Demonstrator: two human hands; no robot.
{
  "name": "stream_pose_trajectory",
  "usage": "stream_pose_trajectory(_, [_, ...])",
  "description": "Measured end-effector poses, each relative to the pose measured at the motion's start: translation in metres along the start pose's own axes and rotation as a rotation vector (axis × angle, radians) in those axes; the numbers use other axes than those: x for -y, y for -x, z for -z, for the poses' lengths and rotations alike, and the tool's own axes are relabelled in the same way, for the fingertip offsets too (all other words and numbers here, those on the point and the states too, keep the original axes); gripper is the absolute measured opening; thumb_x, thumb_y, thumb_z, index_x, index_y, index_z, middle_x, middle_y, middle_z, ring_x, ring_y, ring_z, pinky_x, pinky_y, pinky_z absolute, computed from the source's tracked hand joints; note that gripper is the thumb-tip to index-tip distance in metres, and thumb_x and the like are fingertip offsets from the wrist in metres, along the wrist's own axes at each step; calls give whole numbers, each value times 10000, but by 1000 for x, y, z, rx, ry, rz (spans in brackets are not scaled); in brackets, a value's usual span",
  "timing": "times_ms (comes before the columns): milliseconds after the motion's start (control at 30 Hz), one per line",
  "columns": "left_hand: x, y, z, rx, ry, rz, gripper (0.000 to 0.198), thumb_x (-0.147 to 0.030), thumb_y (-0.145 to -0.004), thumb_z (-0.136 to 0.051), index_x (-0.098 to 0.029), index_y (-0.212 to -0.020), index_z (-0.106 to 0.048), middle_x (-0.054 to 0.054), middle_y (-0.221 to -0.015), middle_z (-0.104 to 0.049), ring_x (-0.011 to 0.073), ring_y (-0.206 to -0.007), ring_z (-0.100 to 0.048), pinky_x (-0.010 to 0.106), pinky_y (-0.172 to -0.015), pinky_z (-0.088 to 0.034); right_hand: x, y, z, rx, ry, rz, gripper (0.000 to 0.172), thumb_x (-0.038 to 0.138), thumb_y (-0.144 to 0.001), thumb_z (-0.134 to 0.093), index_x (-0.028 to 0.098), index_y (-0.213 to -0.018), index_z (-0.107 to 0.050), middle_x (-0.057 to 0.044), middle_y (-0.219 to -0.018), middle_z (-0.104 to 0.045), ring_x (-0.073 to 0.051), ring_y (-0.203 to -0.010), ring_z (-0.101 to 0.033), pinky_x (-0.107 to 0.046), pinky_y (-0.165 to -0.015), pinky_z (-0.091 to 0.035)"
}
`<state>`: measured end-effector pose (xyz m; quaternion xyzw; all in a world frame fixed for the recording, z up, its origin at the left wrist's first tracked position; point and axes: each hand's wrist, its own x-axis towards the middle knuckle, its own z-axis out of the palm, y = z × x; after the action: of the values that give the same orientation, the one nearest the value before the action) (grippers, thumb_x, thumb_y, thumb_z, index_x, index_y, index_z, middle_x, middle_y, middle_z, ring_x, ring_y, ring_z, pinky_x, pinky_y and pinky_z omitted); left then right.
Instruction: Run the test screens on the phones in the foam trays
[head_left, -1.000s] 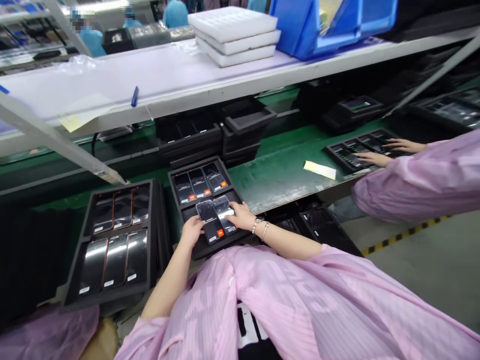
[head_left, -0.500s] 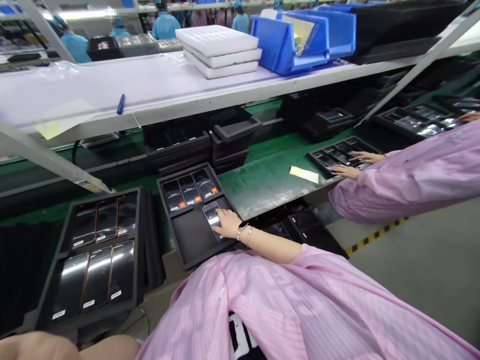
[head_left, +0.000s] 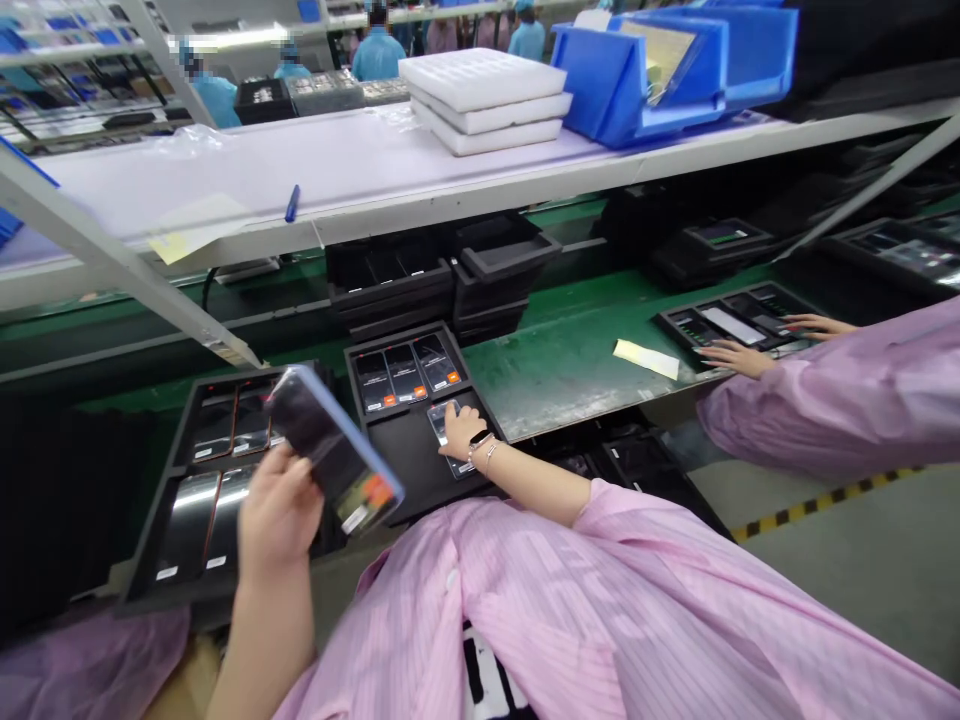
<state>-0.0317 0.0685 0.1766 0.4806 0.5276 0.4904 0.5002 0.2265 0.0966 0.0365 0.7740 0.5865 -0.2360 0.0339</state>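
My left hand (head_left: pixel 279 510) is raised and holds a dark smartphone (head_left: pixel 330 445) by its lower part, tilted, with an orange label on its back. The phone hangs over a black foam tray (head_left: pixel 150 570) holding several glossy phones. My right hand (head_left: pixel 463 430) lies over another smartphone (head_left: pixel 442 428), which rests flat in the lower bay of a second black foam tray (head_left: pixel 401 470). Much of that phone is hidden by my fingers. Three phones with orange labels (head_left: pixel 405 372) fill the upper bay of this tray.
A co-worker's pink sleeve (head_left: pixel 825 400) and hands rest on a black tray (head_left: pixel 720 325) at right, on a green bench (head_left: pixel 555 370). Above stands a white shelf (head_left: pixel 315 170) with white foam trays (head_left: pixel 484 105), blue bins (head_left: pixel 667 75) and a blue pen (head_left: pixel 292 203).
My left hand has come back into view, raised and holding a phone above the left tray. The lower bay of the middle tray now shows one phone instead of two. The view has shifted slightly.
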Motion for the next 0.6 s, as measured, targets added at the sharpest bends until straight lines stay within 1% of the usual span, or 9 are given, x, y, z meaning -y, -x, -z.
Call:
stream_pose_trajectory(33, [14,-8,-7,28,5,67,423,-492,-694,-855,-270,-1038,-749,33,-909,-783,181,-715,-722,280,-587,-599,-3,-1,2,2,-8,-8,1194,500,-725,-928,129,-1669,-297,-313,-1457,-522,-396,-1306,-551,-483,-1010,-517])
stream_pose_trajectory(100, [43,-18,-18,108,-47,248,473,-434,-644,-878,-203,-1023,-717,21,-825,-757,174,-691,-712,248,-561,-577,-11,-1,4,12,-23,-22,1215,518,-742,-909,104,-1678,-255,-315,-1446,-532,-388,-1306,-566,-467,-1022,-518])
stream_pose_trajectory(167, [73,-21,-27,145,-144,393,377,-356,-684,-858,-170,-970,-698,10,-728,-717,166,-657,-693,244,-564,-573,-16,0,3,31,-32,-28,1194,526,-787,-868,48,-1674,-227,-332,-1436,-537,-389,-1307,-578,-456,-1039,-510])
stream_pose_trajectory(233, [97,-21,-34,149,-189,477,257,-242,-717,-838,-145,-906,-692,16,-677,-692,164,-615,-673,266,-581,-580,-19,3,1,48,-37,-18,1191,536,-804,-851,1,-1662,-223,-350,-1439,-528,-406,-1318,-574,-460,-1058,-499])
stream_pose_trajectory(300, [117,-21,-41,147,-209,535,177,-166,-759,-806,-133,-884,-685,25,-670,-688,173,-614,-681,306,-630,-604,-18,7,-3,50,-42,-4,1188,512,-799,-862,-17,-1654,-229,-366,-1459,-502,-430,-1340,-551,-485,-1075,-489])
stream_pose_trajectory(400, [135,-23,-49,144,-216,578,129,-115,-818,-769,-130,-903,-673,29,-703,-699,180,-657,-708,336,-699,-626,-16,12,-5,46,-72,-17,1162,424,-773,-895,-32,-1632,-259,-385,-1463,-488,-450,-1364,-533,-518,-1095,-479])
stream_pose_trajectory(500, [146,-27,-53,148,-215,582,130,-102,-846,-751,-128,-935,-660,34,-747,-720,174,-693,-720,331,-734,-632,-20,8,-1,64,-134,-66,1155,395,-721,-932,-52,-1587,-311,-407,-1453,-497,-455,-1370,-549,-535,-1112,-474])
stream_pose_trajectory(567, [151,-29,-54,153,-218,577,142,-107,-851,-752,-128,-952,-655,33,-759,-726,172,-708,-722,327,-749,-633,-26,2,5,97,-197,-83,1045,384,-726,-926,-53,-1521,-406,-403,-1417,-541,-437,-1315,-608,-524,-1077,-508])
stream_pose_trajectory(600, [153,-29,-54,154,-220,573,144,-106,-854,-748,-128,-959,-652,30,-759,-724,170,-711,-720,325,-752,-632,-29,-1,7,122,-237,-76,927,362,-742,-912,-38,-1462,-485,-374,-1372,-594,-413,-1257,-653,-498,-1039,-537])
